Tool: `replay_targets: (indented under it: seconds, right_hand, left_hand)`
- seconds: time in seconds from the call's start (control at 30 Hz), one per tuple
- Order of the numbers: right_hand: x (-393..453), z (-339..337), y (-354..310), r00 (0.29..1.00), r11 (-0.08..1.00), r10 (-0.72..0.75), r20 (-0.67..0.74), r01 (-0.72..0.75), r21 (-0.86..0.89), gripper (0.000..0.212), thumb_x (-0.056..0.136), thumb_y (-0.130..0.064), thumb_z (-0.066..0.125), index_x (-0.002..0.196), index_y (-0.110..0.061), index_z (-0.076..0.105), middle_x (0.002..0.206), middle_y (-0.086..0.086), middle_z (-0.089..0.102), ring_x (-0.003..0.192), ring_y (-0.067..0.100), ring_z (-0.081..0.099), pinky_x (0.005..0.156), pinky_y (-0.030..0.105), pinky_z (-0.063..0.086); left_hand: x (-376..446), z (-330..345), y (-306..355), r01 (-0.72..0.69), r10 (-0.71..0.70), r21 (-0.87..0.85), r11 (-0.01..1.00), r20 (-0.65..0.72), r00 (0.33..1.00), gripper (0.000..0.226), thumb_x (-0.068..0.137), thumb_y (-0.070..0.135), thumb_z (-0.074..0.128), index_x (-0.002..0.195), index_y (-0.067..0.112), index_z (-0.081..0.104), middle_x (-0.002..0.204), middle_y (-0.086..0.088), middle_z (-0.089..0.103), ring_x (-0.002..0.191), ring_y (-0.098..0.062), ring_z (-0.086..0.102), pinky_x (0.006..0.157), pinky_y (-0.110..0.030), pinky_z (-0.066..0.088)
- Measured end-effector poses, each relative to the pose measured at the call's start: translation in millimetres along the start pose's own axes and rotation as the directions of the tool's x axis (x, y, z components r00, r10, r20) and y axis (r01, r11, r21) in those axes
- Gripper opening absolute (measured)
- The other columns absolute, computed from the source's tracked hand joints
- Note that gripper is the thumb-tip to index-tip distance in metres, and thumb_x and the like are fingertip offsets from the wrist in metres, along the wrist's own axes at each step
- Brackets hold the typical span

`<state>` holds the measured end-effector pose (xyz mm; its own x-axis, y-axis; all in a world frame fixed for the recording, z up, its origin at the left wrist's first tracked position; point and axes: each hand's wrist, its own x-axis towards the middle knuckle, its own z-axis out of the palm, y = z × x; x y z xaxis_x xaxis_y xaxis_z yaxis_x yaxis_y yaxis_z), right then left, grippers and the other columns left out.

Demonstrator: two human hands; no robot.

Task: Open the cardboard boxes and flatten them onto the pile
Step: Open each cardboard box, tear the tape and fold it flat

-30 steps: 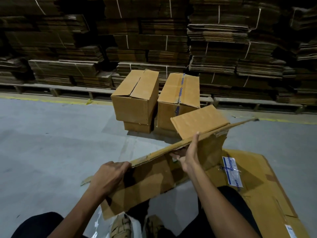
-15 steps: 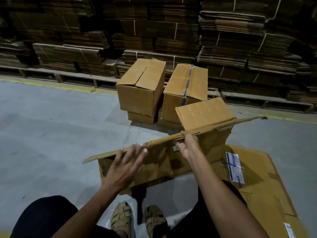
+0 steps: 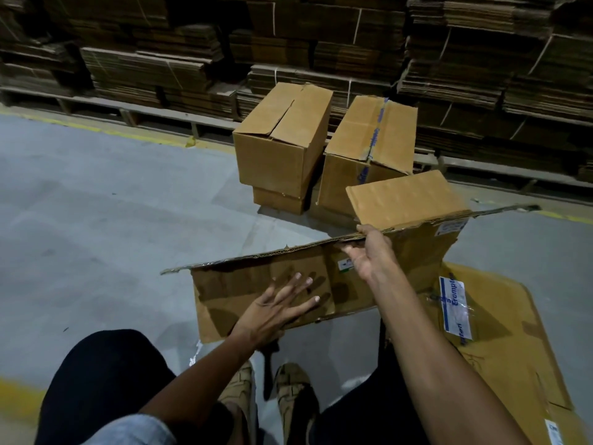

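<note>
Crouching on a warehouse floor (image 3: 96, 220), we press our left hand (image 3: 272, 311), fingers straight and spread, flat against the near panel of an opened box (image 3: 256, 284). Our right hand (image 3: 369, 252) curls over the box's top edge, clamped on the cardboard, with one flap (image 3: 407, 197) standing up behind it. The box stands collapsing just ahead of our sandals (image 3: 266, 396), its right end touching the pile (image 3: 513, 348) of flattened cardboard at the floor's near right. Two closed boxes (image 3: 282, 139) sit side by side farther out, in front of strapped stacks (image 3: 321, 43) on pallets along the floor's far edge.
</note>
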<state>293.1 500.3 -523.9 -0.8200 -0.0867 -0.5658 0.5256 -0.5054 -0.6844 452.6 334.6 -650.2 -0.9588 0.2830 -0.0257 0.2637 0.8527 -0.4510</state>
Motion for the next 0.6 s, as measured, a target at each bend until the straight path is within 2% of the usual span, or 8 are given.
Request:
replay_targets:
  seconds: [0.1,0.2,0.27,0.33,0.4,0.47,0.53,0.6]
  right_hand:
    - [-2.5,2.1,-1.9,1.000,1.000,-0.005,-0.011,0.004,-0.012,0.033,0.101,0.001,0.049,0.134,-0.002,0.047,0.101,0.020,0.053,0.080,0.033,0.057,0.086,0.055,0.053]
    - [-6.3,7.5,-2.4,1.000,1.000,0.010,-0.004,-0.010,-0.005,0.023,0.102,0.003,0.046,0.125,-0.001,0.045,0.095,0.020,0.049,0.082,0.035,0.056,0.084,0.054,0.051]
    - [-6.3,9.9,-2.4,1.000,1.000,0.012,-0.005,-0.012,0.008,0.020,0.102,0.004,0.046,0.122,-0.001,0.044,0.097,0.020,0.049,0.091,0.037,0.055,0.087,0.056,0.051]
    - [-4.8,9.1,-1.8,1.000,1.000,0.020,-0.014,-0.020,0.014,0.027,0.102,0.003,0.046,0.129,-0.001,0.044,0.107,0.022,0.050,0.105,0.040,0.053,0.095,0.059,0.049]
    - [-3.9,7.0,-0.5,0.999,0.999,0.029,-0.014,-0.029,0.013,0.033,0.101,0.003,0.046,0.134,-0.002,0.043,0.121,0.024,0.048,0.116,0.042,0.052,0.100,0.061,0.048]
    - [-6.7,4.6,-0.3,0.999,0.999,0.041,-0.004,-0.041,-0.005,0.032,0.101,0.002,0.046,0.132,-0.005,0.045,0.117,0.023,0.049,0.111,0.040,0.054,0.101,0.060,0.049]
    - [-10.8,0.9,0.2,0.999,0.998,0.045,-0.002,-0.045,-0.052,0.028,0.101,0.001,0.047,0.128,-0.008,0.047,0.108,0.020,0.052,0.099,0.035,0.058,0.100,0.058,0.051]
    - [-13.0,-3.7,1.7,0.999,0.990,0.041,-0.023,-0.043,-0.132,0.023,0.100,-0.002,0.049,0.122,-0.008,0.050,0.109,0.020,0.058,0.097,0.033,0.062,0.089,0.051,0.054]
  left_hand:
    - [3.0,5.2,3.2,-0.011,0.021,0.112,0.994,-0.092,0.996,0.111,0.076,0.024,0.074,0.160,0.030,0.001,0.167,-0.015,-0.003,0.154,-0.034,-0.002,0.108,-0.047,0.022]
    - [0.1,1.3,2.0,-0.027,0.075,0.235,0.972,-0.196,0.978,0.101,0.078,0.022,0.063,0.160,0.031,0.004,0.167,-0.015,0.001,0.153,-0.037,0.004,0.110,-0.050,0.026]
    - [-4.9,-5.3,-3.4,0.001,0.071,0.252,0.968,-0.276,0.958,0.098,0.077,0.022,0.055,0.160,0.029,0.004,0.167,-0.016,0.002,0.153,-0.037,0.004,0.109,-0.052,0.027]
    - [-8.9,-14.3,-10.8,0.068,0.003,0.198,0.978,-0.337,0.942,0.100,0.074,0.025,0.054,0.160,0.027,0.003,0.167,-0.017,0.000,0.153,-0.037,0.000,0.109,-0.051,0.024]
    - [-10.1,-24.1,-17.5,0.154,-0.094,0.144,0.978,-0.355,0.930,0.105,0.073,0.032,0.063,0.160,0.028,0.004,0.167,-0.017,-0.001,0.153,-0.036,-0.003,0.113,-0.052,0.014]
    - [-8.5,-34.9,-24.0,0.253,-0.217,0.056,0.966,-0.364,0.906,0.108,0.075,0.041,0.070,0.160,0.028,0.004,0.167,-0.017,-0.002,0.153,-0.035,-0.004,0.113,-0.052,0.008]
    - [-3.5,-46.4,-33.1,0.327,-0.335,-0.082,0.941,-0.344,0.877,0.114,0.074,0.041,0.075,0.160,0.024,0.003,0.166,-0.017,0.003,0.153,-0.036,0.003,0.112,-0.051,0.015]
    - [6.2,-59.2,-42.9,0.360,-0.410,-0.220,0.907,-0.256,0.876,0.118,0.071,0.037,0.081,0.159,0.020,0.005,0.164,-0.018,0.018,0.151,-0.038,0.018,0.110,-0.054,0.026]
